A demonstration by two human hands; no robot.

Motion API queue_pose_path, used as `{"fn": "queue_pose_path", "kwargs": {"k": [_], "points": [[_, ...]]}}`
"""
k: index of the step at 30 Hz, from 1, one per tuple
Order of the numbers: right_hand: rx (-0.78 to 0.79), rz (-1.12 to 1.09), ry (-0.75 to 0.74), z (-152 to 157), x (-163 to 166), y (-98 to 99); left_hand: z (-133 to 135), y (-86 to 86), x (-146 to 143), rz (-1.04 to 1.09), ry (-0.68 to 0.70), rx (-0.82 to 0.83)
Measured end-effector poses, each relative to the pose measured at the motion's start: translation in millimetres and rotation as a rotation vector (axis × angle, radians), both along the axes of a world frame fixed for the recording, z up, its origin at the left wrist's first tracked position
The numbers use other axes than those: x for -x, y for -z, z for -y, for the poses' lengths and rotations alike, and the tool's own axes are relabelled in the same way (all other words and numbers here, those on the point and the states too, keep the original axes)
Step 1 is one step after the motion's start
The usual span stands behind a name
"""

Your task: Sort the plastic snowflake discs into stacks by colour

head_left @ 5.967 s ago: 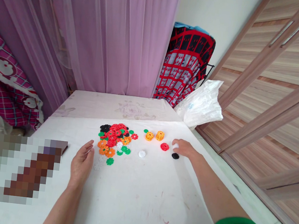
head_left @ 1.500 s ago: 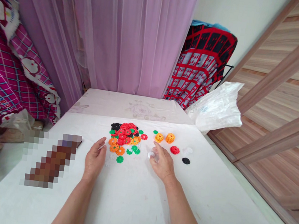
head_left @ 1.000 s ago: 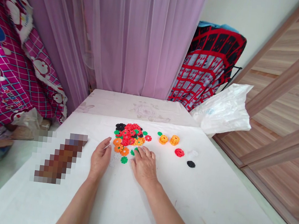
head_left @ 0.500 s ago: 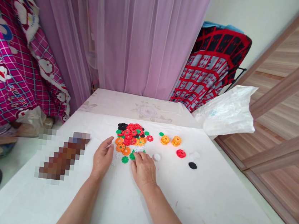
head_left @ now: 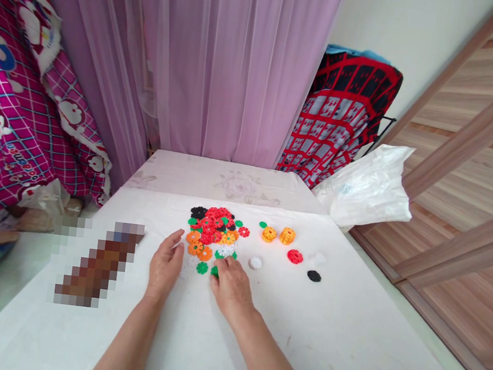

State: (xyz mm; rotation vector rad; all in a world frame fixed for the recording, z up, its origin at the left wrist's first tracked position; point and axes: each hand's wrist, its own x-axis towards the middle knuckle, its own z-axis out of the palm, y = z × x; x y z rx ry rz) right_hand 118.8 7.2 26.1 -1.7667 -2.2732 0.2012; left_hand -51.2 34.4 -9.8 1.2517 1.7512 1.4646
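Observation:
Flower-shaped plastic discs lie in a mixed pile of red, orange, black, green and white pieces. At its near right edge, my right hand has its fingers bent down on a green flower disc, which they partly cover. Another green disc lies just left of those fingertips. My left hand rests on its edge beside the pile, thumb and fingers apart, close to some clear discs. Right of the pile stand two orange-yellow stacks, a white stack, red discs and black discs.
A white cloth covers the table. Toward the left side lies a pixelated, blurred-out item. A white plastic bag hangs at the far right edge, near a chair draped in red and black cloth. Purple curtains hang behind.
My right hand's fingers have curled in more over the green disc at the pile's near edge. The left hand stays beside the pile. The whole view has shifted slightly.

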Motion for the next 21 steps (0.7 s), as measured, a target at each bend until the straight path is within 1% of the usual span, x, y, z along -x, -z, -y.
{"fn": "queue_pose_path", "kwargs": {"k": [2, 4, 7, 8, 11, 12, 14, 17, 21], "points": [[0.016, 0.006, 0.003, 1.4, 1.0, 0.9, 0.4, 0.2, -0.2, -0.004, 0.001, -0.007], [0.006, -0.036, 0.009, -0.6, -2.6, -0.4, 0.5, 0.2, 0.0, 0.003, 0.004, -0.011], [-0.054, -0.156, 0.055, -20.0, -26.3, -13.9, 0.2, -0.9, 0.3, 0.027, 0.002, 0.008], [-0.076, -0.195, 0.085, -32.2, -39.4, -21.7, 0.1, -1.6, 0.1, 0.031, 0.004, 0.021], [-0.096, -0.243, 0.275, -82.3, -85.6, -47.3, 0.1, -4.0, -0.9, 0.030, 0.009, 0.044], [-0.070, -0.244, 0.334, -100.3, -99.7, -54.0, 0.2, -4.6, -1.3, 0.031, 0.008, 0.044], [-0.008, -0.215, 0.386, -132.1, -121.0, -61.4, 0.6, -5.2, -2.0, 0.032, 0.003, 0.038], [0.095, -0.141, 0.389, -160.0, -132.9, -58.7, 1.2, -4.8, -2.4, 0.027, 0.002, 0.027], [0.157, -0.018, 0.376, -167.8, -129.4, -47.2, 1.0, -3.5, -1.8, 0.021, 0.002, 0.015]]}}
